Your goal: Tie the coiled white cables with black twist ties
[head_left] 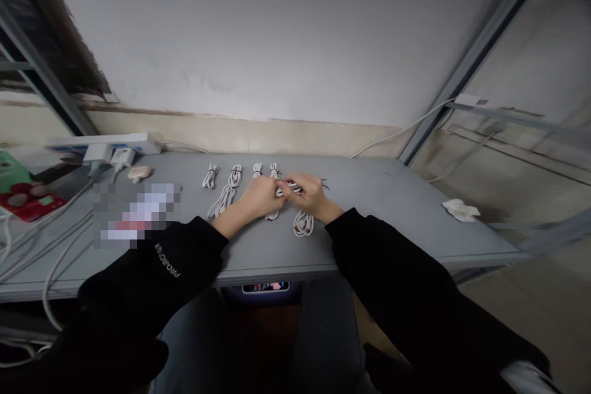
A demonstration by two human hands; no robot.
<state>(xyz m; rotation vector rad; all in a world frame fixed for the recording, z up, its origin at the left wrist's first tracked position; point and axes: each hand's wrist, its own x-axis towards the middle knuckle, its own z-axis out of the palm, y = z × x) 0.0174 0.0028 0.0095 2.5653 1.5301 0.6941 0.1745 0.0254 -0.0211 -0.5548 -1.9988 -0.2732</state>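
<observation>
Binding step: cable coil (292,187) sits well right of the power strip (104,146).
I find left hand (261,196) and right hand (308,194) both pinching it, seemingly at a tie; next, loops must stay gathered.

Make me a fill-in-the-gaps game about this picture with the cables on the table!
1. The left hand and the right hand both pinch a ____ cable.
2. The other coiled cables lie on a ____ table.
3. The crumpled tissue lies toward the person's ____ side.
4. The power strip sits at the table's back ____ corner.
Missing words: white; grey; right; left.
</observation>
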